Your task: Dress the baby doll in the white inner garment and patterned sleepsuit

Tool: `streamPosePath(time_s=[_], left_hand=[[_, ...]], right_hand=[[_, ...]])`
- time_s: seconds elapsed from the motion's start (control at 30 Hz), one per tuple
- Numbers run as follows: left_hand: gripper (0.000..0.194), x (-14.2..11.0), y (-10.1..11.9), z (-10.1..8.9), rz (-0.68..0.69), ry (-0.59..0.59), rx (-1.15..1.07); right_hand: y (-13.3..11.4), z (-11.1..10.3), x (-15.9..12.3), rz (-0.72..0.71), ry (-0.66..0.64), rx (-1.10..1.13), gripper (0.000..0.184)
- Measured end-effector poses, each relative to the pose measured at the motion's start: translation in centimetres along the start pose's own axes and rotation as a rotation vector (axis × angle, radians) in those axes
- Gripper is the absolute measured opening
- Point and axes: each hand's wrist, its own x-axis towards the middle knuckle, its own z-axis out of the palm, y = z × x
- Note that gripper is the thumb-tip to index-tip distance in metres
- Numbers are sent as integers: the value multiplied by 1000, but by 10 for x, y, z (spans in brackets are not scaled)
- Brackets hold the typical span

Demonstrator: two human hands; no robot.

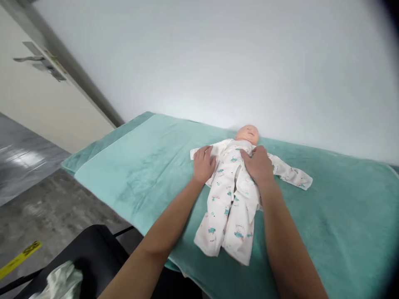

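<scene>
A baby doll (247, 135) lies on its back, its bald head toward the wall. White baby pajamas (230, 182) with small teal and red prints are spread over its body, both legs pointing toward me. My left hand (204, 165) rests on the sleeve and side at the left, fingers laid over the cloth. On the chest at the right is my right hand (258, 166), its thumb spread from the bent fingers and touching the fabric. The right-side sleeve (293, 173) stretches out flat beyond that hand. The doll's hands and feet are hidden by the cloth.
A teal padded cover (149, 166) lies on the table, which stands against a white wall (218, 62). Lower left are a black chair (90, 253) and a crumpled pale cloth (64, 280). Beyond are a door handle (34, 59) and yellow floor tape (20, 259).
</scene>
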Motion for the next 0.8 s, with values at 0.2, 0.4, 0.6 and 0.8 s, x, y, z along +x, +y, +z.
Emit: streamPosePath(time_s=[0.2,0.4,0.6,0.8], left_hand=[[34,45,28,11,-72,-144,10],[25,77,27,-7,-219,-242,-310],[24,94,78,-58,-197,-662,-844],[31,96,77,-92,-105,-987,-1240]], right_hand=[[-6,11,10,80,-15,-181,32],[7,17,20,125,101,175,20],[9,23,21,198,284,622,28],[18,22,24,290,246,678,29]])
